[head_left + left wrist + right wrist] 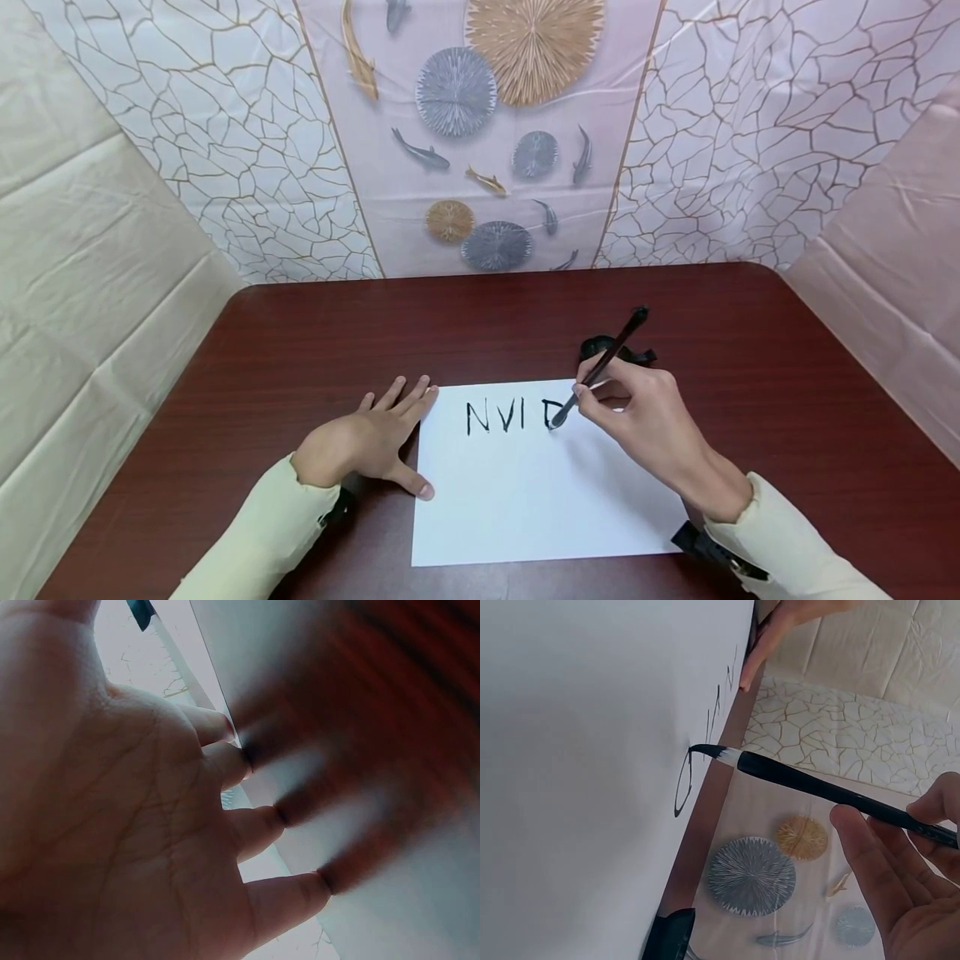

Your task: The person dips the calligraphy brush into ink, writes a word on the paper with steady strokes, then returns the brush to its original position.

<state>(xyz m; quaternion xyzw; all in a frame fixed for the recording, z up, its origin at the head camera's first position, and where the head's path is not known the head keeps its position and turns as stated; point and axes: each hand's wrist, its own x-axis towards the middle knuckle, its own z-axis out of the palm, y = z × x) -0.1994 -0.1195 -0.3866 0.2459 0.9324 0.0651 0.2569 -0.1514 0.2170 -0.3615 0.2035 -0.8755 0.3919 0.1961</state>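
A person's right hand (656,423) is pinching a slender, black-handled brush (802,781), setting its tip (705,750) at a black letter D (546,414), while the spread left hand (367,437) is resting on the left side of a rectangular white paper sheet (510,500), likely steadying it on the reddish-brown wooden counter (360,333).

"What does the bare left hand (127,802) touch?"
"It touches a shiny, dark red-brown table (420,727) with spread fingers (281,906)."
"What's behind?"
"A white backdrop (135,656) with thin lines like cracks."
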